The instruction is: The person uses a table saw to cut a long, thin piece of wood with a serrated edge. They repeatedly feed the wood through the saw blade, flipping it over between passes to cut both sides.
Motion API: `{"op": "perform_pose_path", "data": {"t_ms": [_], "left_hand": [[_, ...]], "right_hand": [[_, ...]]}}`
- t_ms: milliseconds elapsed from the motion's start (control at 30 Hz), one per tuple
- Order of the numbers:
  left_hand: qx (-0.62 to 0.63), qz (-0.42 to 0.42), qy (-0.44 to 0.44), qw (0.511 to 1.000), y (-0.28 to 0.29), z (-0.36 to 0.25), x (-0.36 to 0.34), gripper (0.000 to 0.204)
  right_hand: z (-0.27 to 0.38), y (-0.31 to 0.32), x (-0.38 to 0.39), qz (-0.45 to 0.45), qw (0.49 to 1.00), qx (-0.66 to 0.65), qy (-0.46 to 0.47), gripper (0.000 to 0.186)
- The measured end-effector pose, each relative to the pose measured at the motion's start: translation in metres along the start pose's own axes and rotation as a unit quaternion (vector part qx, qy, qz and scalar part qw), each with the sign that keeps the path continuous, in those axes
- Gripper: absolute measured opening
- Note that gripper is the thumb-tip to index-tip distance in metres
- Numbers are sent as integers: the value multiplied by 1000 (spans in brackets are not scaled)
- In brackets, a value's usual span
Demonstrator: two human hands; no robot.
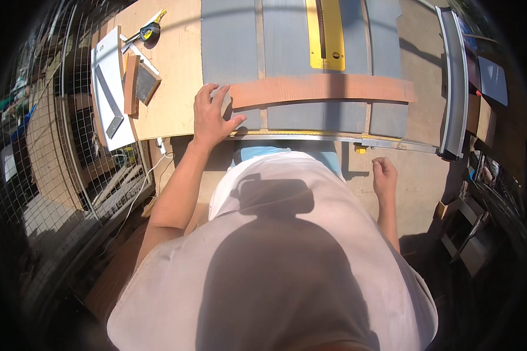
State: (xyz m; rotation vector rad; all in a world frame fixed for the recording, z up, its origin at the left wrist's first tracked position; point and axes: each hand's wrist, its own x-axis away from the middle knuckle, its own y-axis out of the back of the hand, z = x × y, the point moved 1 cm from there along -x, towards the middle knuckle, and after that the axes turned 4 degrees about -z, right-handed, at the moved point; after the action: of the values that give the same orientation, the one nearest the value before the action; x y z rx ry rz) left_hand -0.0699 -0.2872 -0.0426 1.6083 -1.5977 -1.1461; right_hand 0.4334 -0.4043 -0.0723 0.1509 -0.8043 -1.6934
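A long reddish wooden board (322, 88) lies across the grey table saw top (234, 41), just on the near side of the yellow throat plate (335, 35) with its dark slot. At the board's left end is my left hand (212, 117), fingers and thumb spread apart around that end, not closed on it. Whether a fingertip touches the wood, I cannot tell. My right hand (385, 176) hangs low in front of the saw's near rail (316, 136), right of my body. Its fingers are curled in, and nothing shows in them.
On the wooden side table (178, 58) at the left lie a tape measure (150, 32), a small wood block (131, 85), a dark-faced block (147, 85) and a square (108, 99) on a white board (118, 136). A metal fence rail (455, 82) stands at the right.
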Motion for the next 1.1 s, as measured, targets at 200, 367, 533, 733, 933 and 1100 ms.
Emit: {"op": "perform_pose_path", "data": {"t_ms": [200,367,533,733,933,1100], "left_hand": [[-54,159,-120,978,-33,-9,-53,95],[-36,138,-167,976,-53,15,-44,94],[-26,82,-199,976,-62,26,-33,86],[-58,56,-237,968,-79,28,-40,84],[-83,57,-231,968,-73,48,-41,83],[-52,88,-228,968,-75,47,-50,85]], "right_hand": [[35,-107,31,181,948,263,-16,28],[25,-187,58,130,959,244,-63,40],[29,-228,66,170,952,255,-28,44],[19,-278,67,227,948,211,-71,41],[-12,-385,59,281,951,74,-108,51],[3,-423,60,266,943,-174,-94,84]]}}
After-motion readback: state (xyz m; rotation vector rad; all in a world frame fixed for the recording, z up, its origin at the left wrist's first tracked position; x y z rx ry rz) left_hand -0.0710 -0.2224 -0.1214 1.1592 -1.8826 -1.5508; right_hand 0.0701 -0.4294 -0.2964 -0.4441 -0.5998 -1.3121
